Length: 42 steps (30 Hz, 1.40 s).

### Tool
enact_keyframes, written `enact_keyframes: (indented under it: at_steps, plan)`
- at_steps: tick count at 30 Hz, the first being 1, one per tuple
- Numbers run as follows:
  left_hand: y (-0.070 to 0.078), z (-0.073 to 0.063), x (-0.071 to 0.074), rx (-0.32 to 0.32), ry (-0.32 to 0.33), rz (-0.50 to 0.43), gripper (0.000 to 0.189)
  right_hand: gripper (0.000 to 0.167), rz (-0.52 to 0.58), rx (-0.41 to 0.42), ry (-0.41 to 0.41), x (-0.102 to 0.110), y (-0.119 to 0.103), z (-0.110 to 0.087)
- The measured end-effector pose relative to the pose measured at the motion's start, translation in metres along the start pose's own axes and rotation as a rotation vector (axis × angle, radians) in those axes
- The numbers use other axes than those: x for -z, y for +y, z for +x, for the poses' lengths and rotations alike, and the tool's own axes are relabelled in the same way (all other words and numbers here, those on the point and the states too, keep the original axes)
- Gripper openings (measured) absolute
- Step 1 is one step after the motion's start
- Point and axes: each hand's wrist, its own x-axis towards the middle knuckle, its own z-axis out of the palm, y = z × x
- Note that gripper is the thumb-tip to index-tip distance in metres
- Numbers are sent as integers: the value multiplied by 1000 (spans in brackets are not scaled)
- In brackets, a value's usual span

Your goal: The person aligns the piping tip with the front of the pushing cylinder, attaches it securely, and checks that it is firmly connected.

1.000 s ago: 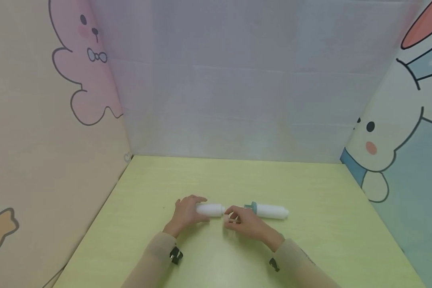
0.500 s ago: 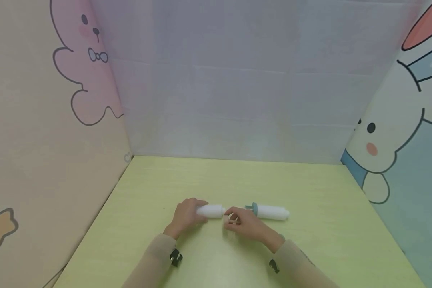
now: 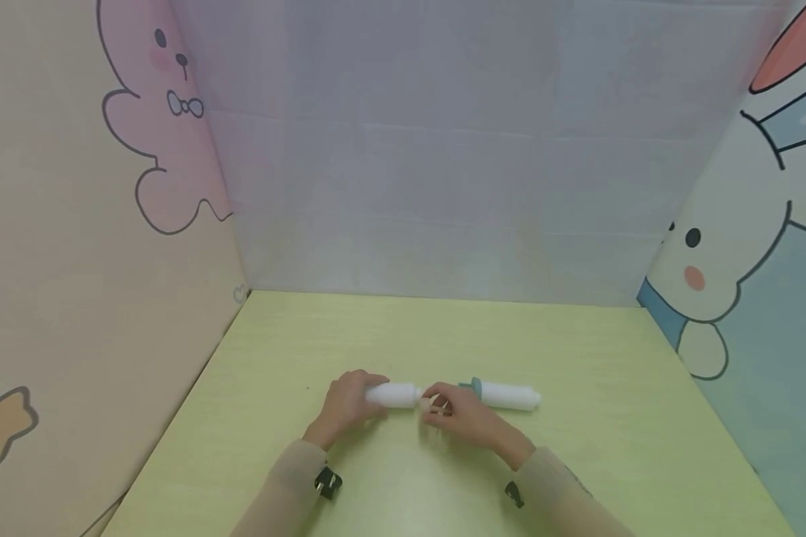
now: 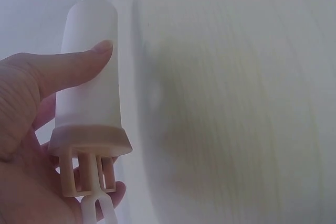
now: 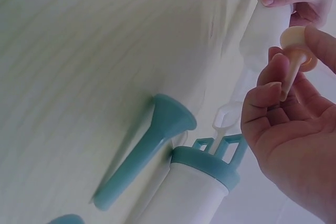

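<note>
"What does the left hand [image 3: 348, 405] hold?"

"A white cylinder [image 3: 391, 395], level over the yellow-green tabletop [image 3: 443, 335]; thumb along one side, fingers round the other, clamped on it. A tan slotted collar [image 4: 90, 139] caps the palm end, a white forked piece [image 4: 96, 203] projecting from it. From where I stand, I cannot tell whether the cylinder touches the table."

"And the right hand [image 3: 475, 419]?"

"Thumb and bent fingers pinch a peach funnel-shaped piece [image 5: 294, 38], near the cylinder's far end; contact between the two is unclear."

"The parts alongside?"

"A second white cylinder [image 3: 508, 396] lies right of that hand, its teal slotted collar [image 5: 206, 164] facing left. Just beside it rests a teal funnel-shaped piece [image 5: 167, 121]."
</note>
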Motion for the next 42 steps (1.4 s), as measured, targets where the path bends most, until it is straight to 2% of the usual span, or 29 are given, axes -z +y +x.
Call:
enact_keyframes:
  at_steps: [8, 12, 19, 24, 33, 42]
  plan:
    - [10, -7, 21, 36, 33, 1, 47, 32, -2, -19, 30, 7, -4, -1]
    - [19, -11, 29, 14, 45, 1, 47, 31, -20, -50, 59, 13, -6, -2]
    - [34, -16, 33, -51, 85, -6, 45, 32, -8, -58, 84, 19, -7, -3]
    - [41, -20, 35, -73, 99, 11, 44, 32, 3, -53, 92, 21, -7, -5]
    - [49, -25, 37, -103, 110, 10, 45, 33, 43, -35, 73, 22, -8, -8]
    - [50, -23, 37, -121, 108, 5, 44, 33, 52, -41, 69, 21, -7, -8]
